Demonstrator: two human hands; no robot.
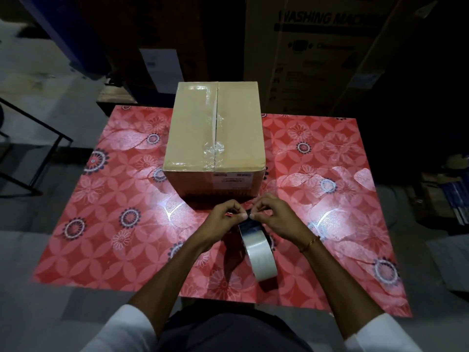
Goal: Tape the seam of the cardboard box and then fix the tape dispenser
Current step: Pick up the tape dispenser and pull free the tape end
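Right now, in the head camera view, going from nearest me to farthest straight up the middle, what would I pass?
Clear packing tape roll → the two hands, left hand and right hand, pinching at the roll's far end → brown cardboard box on the red floral tablecloth → large printed washing machine carton behind the table.

Red floral tablecloth (330, 153), washing machine carton (317, 47) behind, black metal frame (38, 138) left

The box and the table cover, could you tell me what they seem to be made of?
Box: brown cardboard, matte, with glossy clear tape wrinkled along its top seam. Table cover: probably plastic or laminated sheet, red with a flower print; it gives bright glare patches.
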